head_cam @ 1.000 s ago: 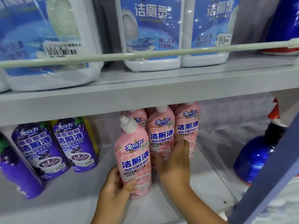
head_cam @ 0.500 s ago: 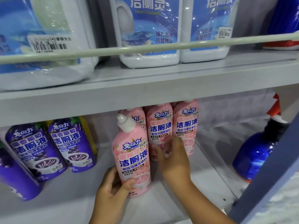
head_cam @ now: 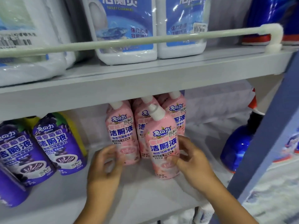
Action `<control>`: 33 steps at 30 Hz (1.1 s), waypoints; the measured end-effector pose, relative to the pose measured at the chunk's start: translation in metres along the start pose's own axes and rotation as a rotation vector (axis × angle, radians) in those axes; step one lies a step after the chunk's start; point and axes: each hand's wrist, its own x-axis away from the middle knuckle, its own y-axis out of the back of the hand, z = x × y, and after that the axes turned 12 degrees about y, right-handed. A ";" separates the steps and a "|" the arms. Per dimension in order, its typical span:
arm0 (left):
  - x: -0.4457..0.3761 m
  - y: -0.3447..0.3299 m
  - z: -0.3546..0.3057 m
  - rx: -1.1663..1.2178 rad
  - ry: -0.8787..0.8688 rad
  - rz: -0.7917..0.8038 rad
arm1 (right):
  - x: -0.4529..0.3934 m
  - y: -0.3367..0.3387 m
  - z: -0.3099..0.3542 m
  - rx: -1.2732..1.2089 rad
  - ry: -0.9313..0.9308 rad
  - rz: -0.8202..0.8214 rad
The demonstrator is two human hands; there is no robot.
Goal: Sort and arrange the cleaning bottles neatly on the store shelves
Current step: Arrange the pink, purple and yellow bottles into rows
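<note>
— On the lower shelf (head_cam: 145,199), what step?
— Lining up pink toilet-cleaner bottles. My right hand (head_cam: 192,157) grips the front pink bottle (head_cam: 163,147), standing ahead of its row; my left hand (head_cam: 105,165), fingers loosely curled, touches the left pink bottle (head_cam: 121,131).
— Next?
— Probably nudge it back, label forward. White angled cap, glossy pink wrap.
</note>
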 end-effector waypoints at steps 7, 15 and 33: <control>-0.028 -0.010 -0.005 -0.038 0.068 0.019 | -0.008 0.021 -0.019 -0.121 -0.010 -0.232; -0.030 -0.013 0.001 -0.071 0.092 0.034 | 0.001 -0.005 -0.025 0.118 0.066 -0.388; -0.041 -0.009 0.009 -0.029 0.140 0.059 | -0.002 -0.012 -0.032 0.087 -0.010 -0.359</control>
